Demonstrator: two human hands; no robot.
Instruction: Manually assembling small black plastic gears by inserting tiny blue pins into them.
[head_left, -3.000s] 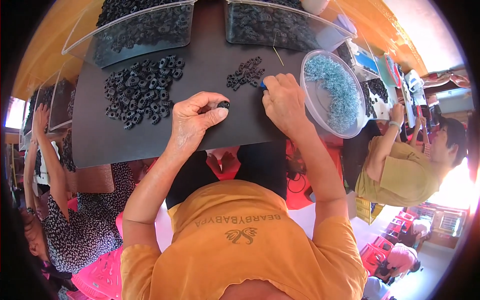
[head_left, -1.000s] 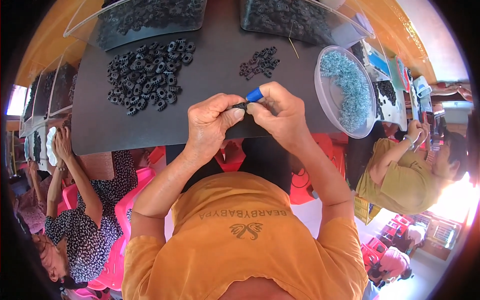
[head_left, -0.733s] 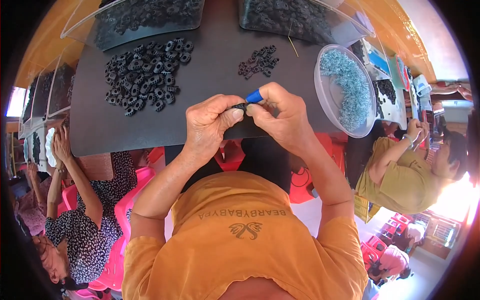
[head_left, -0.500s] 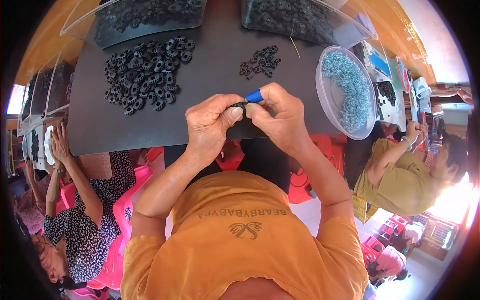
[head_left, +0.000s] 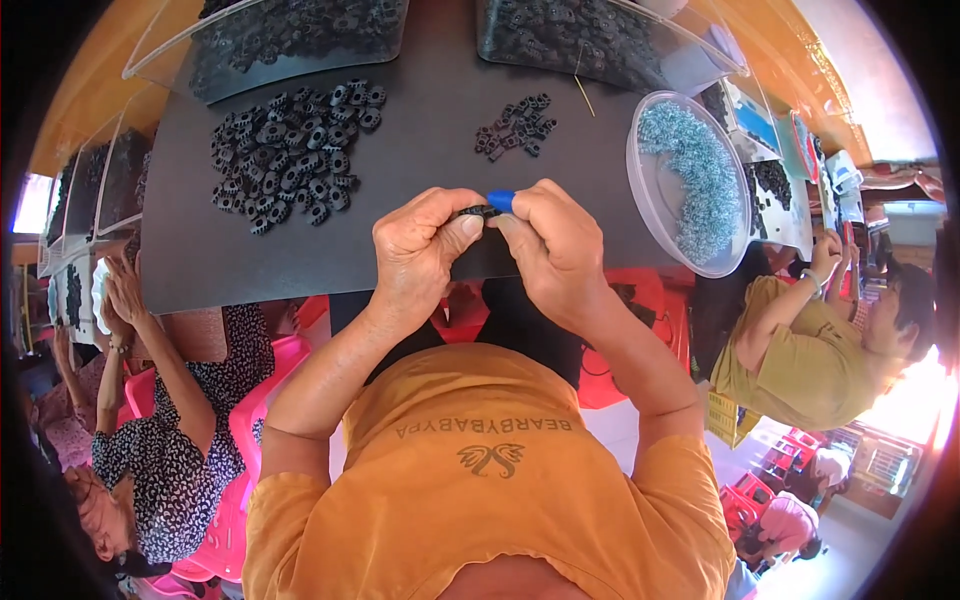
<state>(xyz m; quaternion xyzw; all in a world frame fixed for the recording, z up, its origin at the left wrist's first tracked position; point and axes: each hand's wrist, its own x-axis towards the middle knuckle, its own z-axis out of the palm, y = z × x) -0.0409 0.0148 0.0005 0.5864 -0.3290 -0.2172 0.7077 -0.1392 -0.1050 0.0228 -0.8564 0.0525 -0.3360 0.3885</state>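
Note:
Close to the table's near edge, my left hand point(head_left: 420, 245) pinches a small black plastic part point(head_left: 476, 211) between thumb and index finger. My right hand point(head_left: 555, 240) meets it from the other side, thumb and index finger closed on the part's right end. A blue finger cover point(head_left: 500, 200) sits on the right index fingertip, pressing at the part. Fingers hide most of the part. Beyond my left hand lies a heap of black plastic pieces point(head_left: 285, 150). A smaller group of black pieces point(head_left: 515, 127) lies beyond my right hand.
At right, a round clear tub point(head_left: 637, 180) holds small pale-blue pieces point(head_left: 705, 190). Clear bins point(head_left: 300, 40) point(head_left: 570, 35) of black parts line the far side. A thin yellowish stick point(head_left: 585, 95) lies near the right bin. Co-workers point(head_left: 170, 470) point(head_left: 810, 350) sit on both sides.
My right index finger has bent in, its blue cover tipping down onto the black part. The right hand has shifted slightly left; the left hand keeps its pinch almost unmoved.

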